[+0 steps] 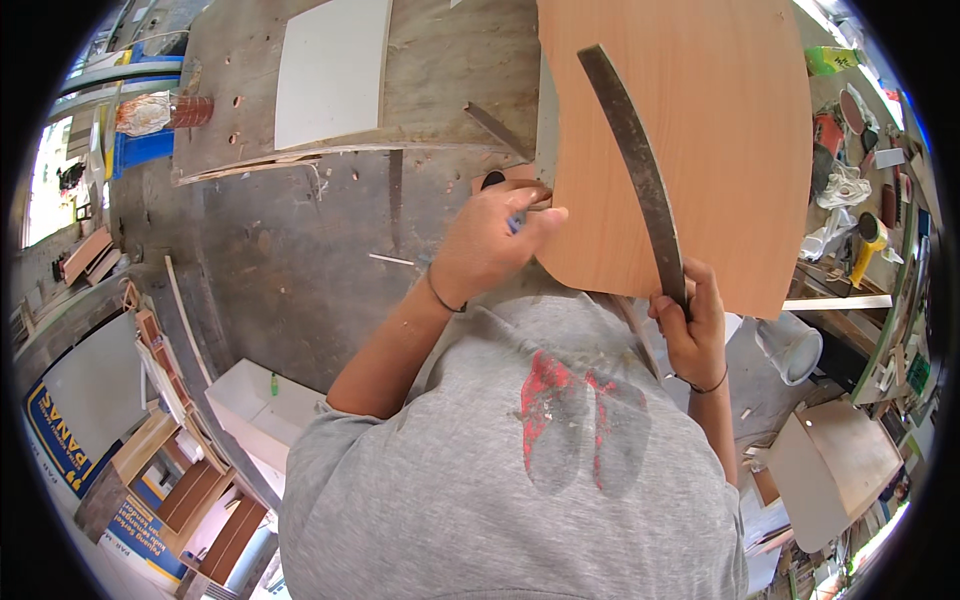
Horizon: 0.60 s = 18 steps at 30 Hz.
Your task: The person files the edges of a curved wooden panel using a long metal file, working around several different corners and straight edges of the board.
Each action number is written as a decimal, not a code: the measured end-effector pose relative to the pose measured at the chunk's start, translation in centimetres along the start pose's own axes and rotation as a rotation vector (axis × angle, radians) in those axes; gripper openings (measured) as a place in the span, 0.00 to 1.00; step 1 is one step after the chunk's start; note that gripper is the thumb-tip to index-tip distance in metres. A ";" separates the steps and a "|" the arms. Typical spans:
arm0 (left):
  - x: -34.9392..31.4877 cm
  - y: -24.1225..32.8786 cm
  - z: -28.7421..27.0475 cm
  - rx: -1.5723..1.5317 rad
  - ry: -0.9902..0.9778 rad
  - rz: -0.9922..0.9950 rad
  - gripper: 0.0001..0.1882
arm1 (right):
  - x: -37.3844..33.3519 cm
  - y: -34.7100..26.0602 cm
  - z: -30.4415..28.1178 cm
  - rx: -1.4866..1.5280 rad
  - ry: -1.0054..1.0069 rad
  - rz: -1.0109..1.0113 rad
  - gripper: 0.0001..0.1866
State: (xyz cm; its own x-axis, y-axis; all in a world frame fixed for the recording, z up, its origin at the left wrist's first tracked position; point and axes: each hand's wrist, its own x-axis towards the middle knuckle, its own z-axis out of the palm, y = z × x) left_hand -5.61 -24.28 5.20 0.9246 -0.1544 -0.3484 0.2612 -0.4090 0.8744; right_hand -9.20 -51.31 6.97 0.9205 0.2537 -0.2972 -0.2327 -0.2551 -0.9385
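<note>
A light-brown wood-grain panel [740,170] with a rounded near-left corner lies in front of me. My right hand [695,325] is closed round the near end of a long, dark, slightly curved strip [640,165]. This strip slants over the panel, its far end up and to the left. At the panel's left edge is my left hand [500,230], fingers pinched together around a small object with a blue part [515,222]. Most of that object is hidden by the fingers. Just beyond the left hand a black round piece [493,180] shows.
A white board [332,75] lies on the worn worktable [440,70] at the far left. Near it is a dark short strip [497,130]. Tools, including a yellow heat-gun-like tool [868,245], crowd the right side. A whitish bucket [790,350] stands at the lower right.
</note>
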 end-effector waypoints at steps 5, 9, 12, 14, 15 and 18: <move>0.1 1.1 -0.2 0.139 0.032 -0.023 0.15 | 0.5 0.3 -0.7 -0.010 -0.044 -0.008 0.18; 0.3 0.8 -0.3 0.059 0.046 -0.044 0.12 | 0.8 0.0 -1.1 -0.001 -0.088 0.011 0.18; 0.3 0.1 0.0 -0.127 0.146 -0.070 0.12 | 1.0 -0.2 -1.1 -0.008 -0.101 0.009 0.18; 0.6 -1.2 -0.7 -0.337 0.179 -0.110 0.12 | 1.0 0.1 -1.2 0.007 -0.109 0.006 0.18; 0.7 -1.8 -1.1 -0.549 0.210 -0.146 0.12 | 1.0 0.2 -1.2 0.019 -0.113 0.001 0.18; 0.3 -3.0 -1.2 -0.508 0.335 -0.167 0.10 | 0.8 0.0 -1.1 0.184 -0.117 0.079 0.15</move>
State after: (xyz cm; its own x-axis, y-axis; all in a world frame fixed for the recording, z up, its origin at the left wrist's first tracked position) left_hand -5.80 -21.99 2.88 0.8752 0.1986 -0.4411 0.4323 0.0881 0.8974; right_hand -8.11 -52.17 6.97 0.8572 0.3487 -0.3790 -0.3656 -0.1064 -0.9247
